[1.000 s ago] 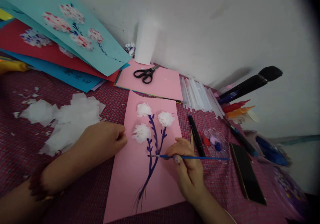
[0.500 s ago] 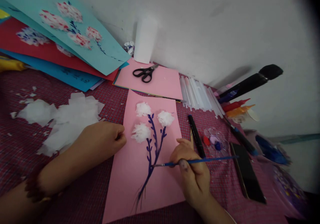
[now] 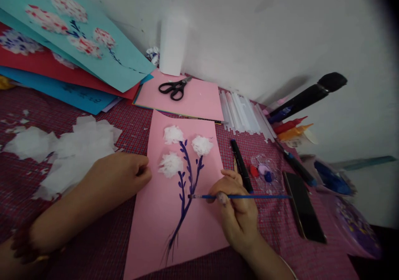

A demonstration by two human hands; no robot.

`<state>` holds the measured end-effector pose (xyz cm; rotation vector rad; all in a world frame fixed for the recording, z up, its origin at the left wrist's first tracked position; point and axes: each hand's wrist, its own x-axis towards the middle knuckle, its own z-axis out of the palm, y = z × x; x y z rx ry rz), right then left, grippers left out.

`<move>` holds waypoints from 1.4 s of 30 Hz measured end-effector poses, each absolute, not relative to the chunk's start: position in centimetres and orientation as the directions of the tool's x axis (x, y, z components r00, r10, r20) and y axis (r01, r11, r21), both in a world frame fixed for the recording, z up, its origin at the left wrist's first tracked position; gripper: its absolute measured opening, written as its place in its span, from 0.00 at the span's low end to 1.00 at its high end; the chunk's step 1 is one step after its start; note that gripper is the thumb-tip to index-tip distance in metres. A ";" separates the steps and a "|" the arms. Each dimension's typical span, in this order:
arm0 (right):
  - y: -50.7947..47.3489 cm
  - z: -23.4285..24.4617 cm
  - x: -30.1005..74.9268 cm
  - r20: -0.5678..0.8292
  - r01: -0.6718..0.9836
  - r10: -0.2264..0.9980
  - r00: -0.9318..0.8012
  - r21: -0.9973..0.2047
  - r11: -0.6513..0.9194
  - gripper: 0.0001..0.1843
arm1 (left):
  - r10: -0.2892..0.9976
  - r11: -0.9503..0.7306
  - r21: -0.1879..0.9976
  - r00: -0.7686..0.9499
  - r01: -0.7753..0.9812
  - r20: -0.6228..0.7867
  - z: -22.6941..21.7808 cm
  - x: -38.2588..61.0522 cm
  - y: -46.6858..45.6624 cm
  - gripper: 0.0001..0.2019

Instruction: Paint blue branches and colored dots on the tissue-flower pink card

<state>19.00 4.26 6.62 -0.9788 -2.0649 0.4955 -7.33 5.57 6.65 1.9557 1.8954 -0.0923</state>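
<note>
currently, tissue pieces (image 3: 84,142) lie left of your pink sheet (image 3: 149,230), a black marker (image 3: 241,165) and palette (image 3: 266,173) right, scissors (image 3: 181,83) far. bare paper runs right of the painted stems (image 3: 181,220). your clenched left hand (image 3: 124,174) rests at the sheet's left edge; your right hand (image 3: 235,203) pinches the blue brush (image 3: 262,196), its tip slightly farther and more rightward than before.

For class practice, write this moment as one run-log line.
left hand: curled at edge of pink sheet | right hand: holds blue paintbrush, tip at purple stems | on sheet: three white flowers | alongside: black marker
</note>
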 end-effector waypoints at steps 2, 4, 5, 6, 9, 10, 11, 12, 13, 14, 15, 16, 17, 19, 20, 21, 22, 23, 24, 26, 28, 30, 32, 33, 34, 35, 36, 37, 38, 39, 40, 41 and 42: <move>4.2 6.5 19.0 0.480 0.467 0.780 -0.401 -0.625 0.625 0.11 | 0.942 0.011 0.254 0.075 0.967 -0.327 6.7 -7.4 5.6 0.14; 4.2 6.4 19.1 0.463 0.468 0.785 -0.411 -0.632 0.617 0.11 | 0.940 0.013 0.255 0.075 0.967 -0.332 6.6 -7.4 5.6 0.14; 4.2 6.3 19.1 0.456 0.468 0.787 -0.415 -0.635 0.615 0.12 | 0.939 0.015 0.252 0.072 0.968 -0.335 6.6 -7.4 5.7 0.14; 4.1 6.2 19.2 0.452 0.469 0.789 -0.416 -0.636 0.612 0.12 | 0.939 0.015 0.249 0.071 0.968 -0.335 6.5 -7.4 5.7 0.14; 4.1 5.9 19.3 0.455 0.470 0.793 -0.405 -0.641 0.607 0.11 | 0.936 0.008 0.244 0.078 0.970 -0.342 6.5 -7.4 5.7 0.14; 4.2 5.8 19.3 0.458 0.471 0.795 -0.399 -0.641 0.606 0.11 | 0.935 0.006 0.243 0.081 0.970 -0.345 6.5 -7.4 5.7 0.14; 4.2 5.8 19.3 0.459 0.472 0.796 -0.394 -0.642 0.604 0.11 | 0.934 0.006 0.240 0.080 0.971 -0.348 6.5 -7.4 5.7 0.14; 4.2 5.8 19.2 0.459 0.474 0.797 -0.392 -0.642 0.603 0.11 | 0.933 0.008 0.234 0.077 0.972 -0.350 6.5 -7.4 5.7 0.14; 4.2 5.8 19.2 0.461 0.474 0.797 -0.391 -0.641 0.603 0.10 | 0.932 0.013 0.226 0.071 0.974 -0.357 6.6 -7.4 5.7 0.14; 4.3 5.8 19.2 0.464 0.473 0.795 -0.390 -0.640 0.606 0.10 | 0.929 0.016 0.222 0.068 0.975 -0.363 6.6 -7.4 5.6 0.14; 4.3 5.8 19.1 0.470 0.470 0.791 -0.393 -0.636 0.612 0.10 | 0.927 0.018 0.220 0.066 0.975 -0.368 6.6 -7.4 5.6 0.14; 4.3 5.8 19.1 0.475 0.469 0.786 -0.396 -0.631 0.618 0.10 | 0.925 0.020 0.221 0.065 0.975 -0.373 6.7 -7.4 5.6 0.14; 4.4 5.8 19.0 0.480 0.468 0.781 -0.399 -0.626 0.624 0.10 | 0.924 0.023 0.222 0.064 0.975 -0.376 6.7 -7.4 5.6 0.14; 4.4 5.9 19.0 0.488 0.472 0.774 -0.404 -0.613 0.633 0.10 | 0.925 0.022 0.228 0.066 0.973 -0.373 6.8 -7.4 5.6 0.14; 4.5 5.9 18.9 0.492 0.475 0.772 -0.403 -0.608 0.636 0.10 | 0.927 0.022 0.229 0.066 0.973 -0.370 6.8 -7.4 5.6 0.14; 4.5 5.9 18.9 0.498 0.477 0.770 -0.400 -0.604 0.638 0.11 | 0.928 0.022 0.227 0.065 0.974 -0.368 6.7 -7.4 5.6 0.14; 4.6 5.9 18.8 0.503 0.477 0.768 -0.397 -0.602 0.640 0.11 | 0.929 0.021 0.227 0.065 0.974 -0.365 6.7 -7.4 5.6 0.14; 4.6 5.9 18.8 0.504 0.477 0.768 -0.396 -0.601 0.641 0.11 | 0.930 0.019 0.226 0.066 0.974 -0.362 6.7 -7.5 5.6 0.14; 4.6 5.9 18.8 0.502 0.476 0.768 -0.397 -0.603 0.640 0.11 | 0.931 0.016 0.228 0.068 0.973 -0.358 6.7 -7.5 5.6 0.14; 4.6 5.7 18.8 0.485 0.479 0.775 -0.405 -0.610 0.632 0.10 | 0.933 0.013 0.236 0.073 0.972 -0.352 6.7 -7.5 5.5 0.14; 4.6 5.5 18.9 0.465 0.486 0.783 -0.413 -0.615 0.621 0.10 | 0.933 0.014 0.243 0.074 0.970 -0.352 6.8 -7.4 5.6 0.14; 4.5 5.5 18.8 0.461 0.486 0.784 -0.415 -0.617 0.619 0.10 | 0.931 0.018 0.245 0.073 0.969 -0.358 6.8 -7.4 5.6 0.14; 4.4 5.7 18.7 0.458 0.466 0.792 -0.405 -0.642 0.609 0.11 | 0.930 0.022 0.240 0.068 0.970 -0.360 6.8 -7.3 5.7 0.14; 4.4 5.8 18.7 0.455 0.448 0.800 -0.392 -0.665 0.597 0.11 | 0.930 0.023 0.238 0.066 0.971 -0.360 6.8 -7.4 5.7 0.14; 4.4 5.9 18.7 0.449 0.428 0.812 -0.373 -0.693 0.580 0.12 | 0.931 0.024 0.235 0.065 0.972 -0.360 6.7 -7.4 5.7 0.14; 4.4 5.9 18.7 0.441 0.407 0.826 -0.350 -0.723 0.559 0.12 | 0.930 0.023 0.234 0.064 0.972 -0.361 6.7 -7.4 5.7 0.14; 4.4 6.0 18.8 0.436 0.386 0.840 -0.323 -0.750 0.538 0.13 | 0.931 0.021 0.234 0.067 0.972 -0.360 6.6 -7.5 5.6 0.14; 4.5 6.0 18.9 0.432 0.369 0.853 -0.292 -0.772 0.518 0.13 | 0.931 0.018 0.235 0.070 0.972 -0.359 6.5 -7.5 5.6 0.14; 4.5 6.0 19.1 0.430 0.354 0.866 -0.255 -0.792 0.498 0.13 | 0.931 0.016 0.237 0.072 0.971 -0.359 6.5 -7.6 5.6 0.14; 4.6 6.0 19.4 0.429 0.336 0.877 -0.217 -0.811 0.479 0.13 | 0.930 0.017 0.240 0.073 0.971 -0.359 6.4 -7.6 5.5 0.14; 4.7 6.0 19.7 0.427 0.312 0.887 -0.178 -0.830 0.462 0.13 | 0.931 0.020 0.242 0.070 0.970 -0.359 6.4 -7.6 5.5 0.14; 4.7 6.0 20.0 0.423 0.282 0.895 -0.142 -0.850 0.446 0.13 | 0.931 0.027 0.243 0.065 0.970 -0.360 6.5 -7.5 5.5 0.14; 4.8 6.1 20.3 0.418 0.249 0.902 -0.106 -0.867 0.431 0.13 | 0.932 0.035 0.241 0.056 0.970 -0.359 6.5 -7.5 5.6 0.14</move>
